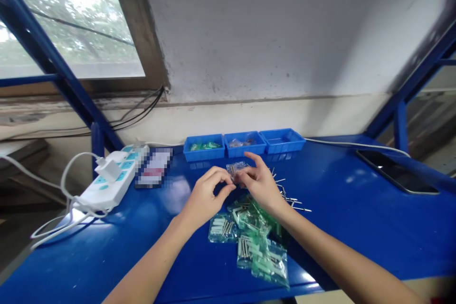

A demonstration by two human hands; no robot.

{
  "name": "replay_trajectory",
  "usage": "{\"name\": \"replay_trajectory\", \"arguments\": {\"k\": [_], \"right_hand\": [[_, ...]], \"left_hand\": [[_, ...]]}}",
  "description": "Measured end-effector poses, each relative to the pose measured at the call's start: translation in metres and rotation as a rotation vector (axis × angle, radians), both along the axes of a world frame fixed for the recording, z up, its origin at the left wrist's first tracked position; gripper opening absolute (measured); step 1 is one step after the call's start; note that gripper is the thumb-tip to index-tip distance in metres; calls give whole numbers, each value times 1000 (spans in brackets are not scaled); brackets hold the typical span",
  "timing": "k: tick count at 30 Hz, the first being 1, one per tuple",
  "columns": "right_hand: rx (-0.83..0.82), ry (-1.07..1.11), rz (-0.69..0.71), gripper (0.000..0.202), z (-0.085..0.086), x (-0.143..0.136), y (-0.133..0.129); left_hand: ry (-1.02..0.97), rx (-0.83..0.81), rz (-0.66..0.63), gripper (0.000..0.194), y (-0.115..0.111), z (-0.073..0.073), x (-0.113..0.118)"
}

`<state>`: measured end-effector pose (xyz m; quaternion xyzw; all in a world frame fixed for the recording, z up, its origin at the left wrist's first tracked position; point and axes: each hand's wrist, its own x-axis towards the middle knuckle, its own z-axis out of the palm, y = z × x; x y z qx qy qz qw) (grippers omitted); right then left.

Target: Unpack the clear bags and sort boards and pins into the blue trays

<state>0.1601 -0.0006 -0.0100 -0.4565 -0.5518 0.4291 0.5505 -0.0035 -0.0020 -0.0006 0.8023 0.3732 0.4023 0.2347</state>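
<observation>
Over the middle of the blue table, my left hand point(210, 194) and my right hand point(260, 184) meet at a small clear plastic bag point(235, 167) with screws in it. Both hands pinch at its near edge, thumb against fingers; the right index finger sticks up. The fingertips partly hide that edge. Closer to me lie several filled clear bags point(223, 228) holding pale green wall plugs and screws, some overlapping in a pile. Loose screws point(294, 201) are scattered beside my right wrist, which partly covers them.
Along the wall stand three blue bins: the left bin point(204, 154) holds green pieces, the middle bin point(245, 152) small clear bags, the right bin point(282, 148) shows its bare floor. A white power strip point(117, 183) with cables and a blurred phone-like object point(154, 167) lie left, a black phone point(397, 171) right.
</observation>
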Motion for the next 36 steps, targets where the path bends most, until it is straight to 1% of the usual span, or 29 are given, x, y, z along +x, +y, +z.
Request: {"name": "replay_trajectory", "arguments": {"k": [1, 2, 4, 5, 6, 7, 8, 9, 11, 13, 15, 16, 18, 20, 21, 22, 23, 25, 27, 28, 30, 31, 32, 33, 34, 36], "right_hand": [[47, -63, -33, 47, 0, 1, -1], [96, -123, -55, 39, 0, 1, -3], [211, -217, -41, 16, 1, 1, -7], [283, -262, -12, 9, 2, 0, -9], [364, -315, 15, 8, 2, 0, -11], [441, -373, 31, 10, 2, 0, -12], [501, -432, 33, 12, 2, 0, -12], [535, -482, 20, 15, 2, 1, -12], [515, -542, -32, 20, 2, 2, -11], [437, -543, -65, 21, 5, 4, -10], [343, -501, -51, 19, 10, 5, -8], [287, -468, -27, 20, 12, 5, -8], [159, -378, 29, 26, 16, 5, -8], [59, -267, 62, 26, 17, 4, -7], [29, -216, 67, 23, 16, 4, -6], [10, -172, 66, 19, 14, 4, -5], [-2, -139, 58, 15, 12, 4, -4], [-26, -91, 32, 11, 9, 5, 0], [-89, 6, -3, 11, 9, 9, 5], [-155, 97, -23, 13, 10, 12, 8], [-314, 342, -74, 15, 18, 23, 15], [-369, 465, -104, 15, 24, 31, 17], [-382, 564, -142, 15, 30, 40, 20], [-339, 624, -191, 13, 38, 50, 21], [-242, 642, -256, 12, 46, 60, 21], [62, 572, -453, 9, 61, 77, 19]], "left_hand": [[-17, -93, 21, 16, 1, 0, 0], [-48, -217, 39, 22, 2, 0, -1], [-167, -499, 46, 36, 6, -2, -2], [-252, -619, 35, 41, 8, -3, -2], [-337, -704, 17, 44, 10, -4, -3], [-407, -750, 2, 43, 11, -6, -3], [-453, -754, -7, 40, 13, -7, -3], [-475, -728, -9, 36, 14, -8, -3], [-472, -628, 20, 28, 16, -10, -4], [-445, -524, 68, 23, 16, -10, -4], [-392, -410, 101, 18, 15, -9, -4], [-343, -323, 107, 15, 13, -8, -4], [-216, -94, 95, 9, 10, -6, -3], [-77, 111, 50, 10, 6, -5, -2], [-19, 165, 30, 12, 4, -5, -1], [28, 176, 20, 12, 3, -6, 0], [67, 154, 25, 13, 3, -7, 0], [144, 43, 63, 14, 3, -10, 2], [253, -80, 85, 18, 4, -12, 2], [315, -119, 91, 21, 4, -14, 2], [424, -140, 107, 28, 3, -16, 2], [459, -128, 119, 29, 2, -17, 2], [480, -110, 135, 30, 1, -18, 3], [489, -88, 152, 29, 1, -19, 4], [491, -60, 170, 28, 1, -21, 6], [484, 14, 224, 31, 7, -24, 10]]}}
